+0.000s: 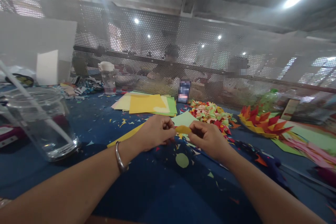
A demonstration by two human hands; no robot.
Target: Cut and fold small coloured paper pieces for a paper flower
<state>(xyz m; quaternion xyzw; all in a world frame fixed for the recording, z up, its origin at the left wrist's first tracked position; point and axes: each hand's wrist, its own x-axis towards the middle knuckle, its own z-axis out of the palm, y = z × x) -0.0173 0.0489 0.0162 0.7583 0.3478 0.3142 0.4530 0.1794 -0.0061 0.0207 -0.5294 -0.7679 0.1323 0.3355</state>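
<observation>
Between my two hands is a small yellow paper piece (pixel 183 130) with a rounded lower edge. My left hand (pixel 159 129), a silver bangle on its wrist, pinches the left end. My right hand (pixel 206 136) pinches the right end. Below them on the blue cloth lies a pale green paper circle (pixel 182 160) among scattered paper scraps. Just behind the hands is a light green sheet (pixel 185 118). A yellow strip of paper (pixel 126 135) runs partly under my left forearm. Beyond my right hand is a heap of small folded paper pieces (pixel 210 112) in red, orange, pink and green.
A clear plastic cup with a straw (pixel 42 126) stands at left. Stacked coloured sheets (pixel 147 104) lie farther back near an upright phone (pixel 184 91). A red-orange-yellow paper flower (pixel 264 124), a green bottle (pixel 270 99) and pink strips (pixel 304 147) are at right. A perforated screen (pixel 147 56) stands behind.
</observation>
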